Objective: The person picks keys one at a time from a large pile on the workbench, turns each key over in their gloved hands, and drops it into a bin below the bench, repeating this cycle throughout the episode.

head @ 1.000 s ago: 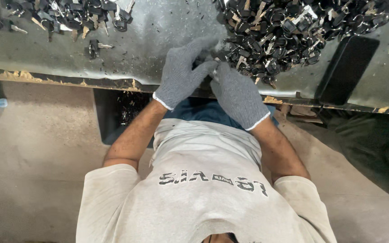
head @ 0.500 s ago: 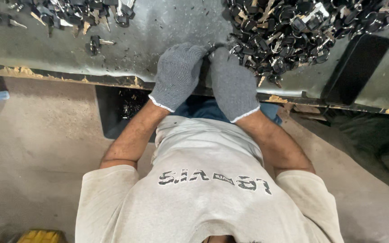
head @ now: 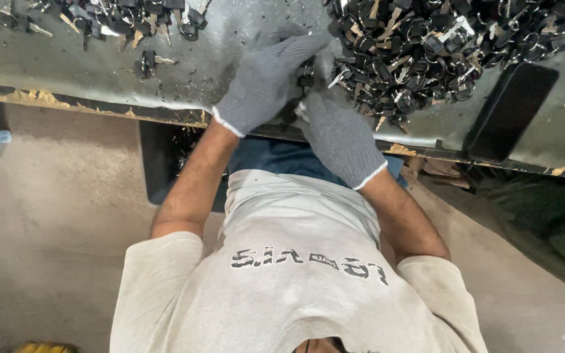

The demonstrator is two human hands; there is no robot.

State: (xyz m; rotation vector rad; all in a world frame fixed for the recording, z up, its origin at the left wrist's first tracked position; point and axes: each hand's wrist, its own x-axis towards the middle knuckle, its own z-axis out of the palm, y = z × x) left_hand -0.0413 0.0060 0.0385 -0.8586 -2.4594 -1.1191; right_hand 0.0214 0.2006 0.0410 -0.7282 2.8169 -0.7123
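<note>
My gloved left hand (head: 266, 82) and right hand (head: 338, 134) are together, pinching one black-headed key (head: 306, 72) at the edge of the big key pile (head: 439, 46) upper right on the grey table (head: 230, 39), which I judge next needs freeing from its neighbours.

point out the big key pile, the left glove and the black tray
big key pile (head: 439, 52), head view, middle of heap
left glove (head: 263, 85), head view, back of hand
black tray (head: 511, 111), head view, flat base

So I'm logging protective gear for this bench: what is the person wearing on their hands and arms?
Both the left hand and the right hand wear grey knitted gloves with a thin white edge at the cuffs. The forearms are bare; short sleeves of a pale, off-white T-shirt end above the elbows.
</note>
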